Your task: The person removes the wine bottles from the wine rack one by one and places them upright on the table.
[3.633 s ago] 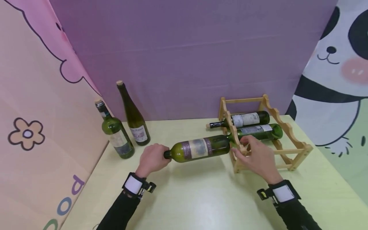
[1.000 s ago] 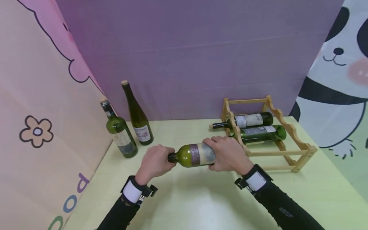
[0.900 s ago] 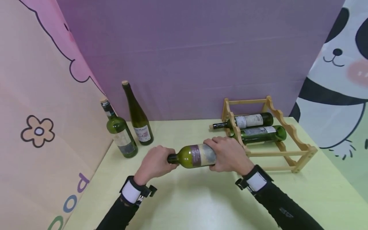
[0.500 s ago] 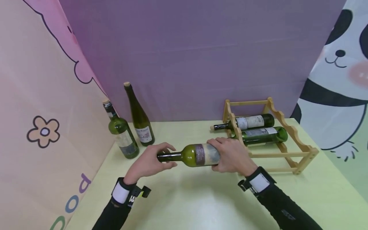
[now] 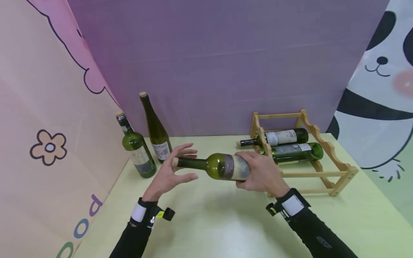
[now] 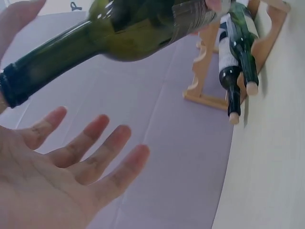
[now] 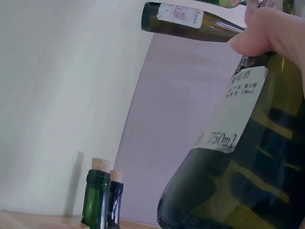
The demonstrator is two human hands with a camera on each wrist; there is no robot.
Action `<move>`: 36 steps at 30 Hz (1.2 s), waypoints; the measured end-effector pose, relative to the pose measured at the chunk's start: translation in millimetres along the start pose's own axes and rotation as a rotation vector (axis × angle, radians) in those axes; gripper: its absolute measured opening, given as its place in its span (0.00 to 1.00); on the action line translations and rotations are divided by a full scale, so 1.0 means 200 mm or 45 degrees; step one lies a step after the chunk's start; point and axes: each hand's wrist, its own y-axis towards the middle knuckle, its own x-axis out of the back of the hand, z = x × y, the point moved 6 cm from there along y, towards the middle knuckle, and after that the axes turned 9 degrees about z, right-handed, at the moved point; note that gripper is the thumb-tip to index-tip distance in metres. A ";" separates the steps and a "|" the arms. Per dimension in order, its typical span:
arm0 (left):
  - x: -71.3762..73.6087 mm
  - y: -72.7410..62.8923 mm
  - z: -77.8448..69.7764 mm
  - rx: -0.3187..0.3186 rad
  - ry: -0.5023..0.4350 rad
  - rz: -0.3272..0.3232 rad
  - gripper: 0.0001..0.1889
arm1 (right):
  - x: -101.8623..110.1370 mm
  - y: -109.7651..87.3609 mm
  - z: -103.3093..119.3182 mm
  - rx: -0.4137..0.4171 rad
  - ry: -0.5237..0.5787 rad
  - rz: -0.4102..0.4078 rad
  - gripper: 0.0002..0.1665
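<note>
My right hand (image 5: 261, 173) grips a green wine bottle (image 5: 217, 166) round its label and lower body, above the table. The bottle lies nearly level, with its corked neck pointing left. Around the neck's end my left hand (image 5: 169, 175) has its fingers spread and thumb apart. In the left wrist view those fingers are straight, with a gap below the bottle's neck (image 6: 52, 62). The right wrist view shows the bottle's base and a back label (image 7: 233, 109) close up. My right palm and fingers hide part of the front label.
Right of my hands stands a wooden wine rack (image 5: 313, 174) with a dark bottle (image 5: 282, 137) and a green bottle (image 5: 295, 153) lying in it. Two corked bottles stand at left: a shorter one (image 5: 137, 154) and a taller one (image 5: 156, 132). A purple backdrop (image 5: 206, 71) rises behind the table.
My right hand has moved from the rack's front onto the bottle's body. My left hand has let go of the neck and spread its fingers. The neck end has risen and its cork shows.
</note>
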 end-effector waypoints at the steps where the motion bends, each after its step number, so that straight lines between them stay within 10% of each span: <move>1: -0.01 0.01 0.00 -0.043 -0.028 0.006 0.45 | 0.01 0.00 0.00 0.000 0.022 -0.017 0.56; 13: -0.09 0.10 -0.04 -0.316 -0.310 -0.005 0.59 | 0.02 -0.03 -0.01 -0.056 0.267 -0.146 0.51; 36: -0.38 0.36 -0.21 -0.367 -0.273 -0.009 0.66 | -0.19 -0.13 0.06 -0.208 1.022 -0.074 0.39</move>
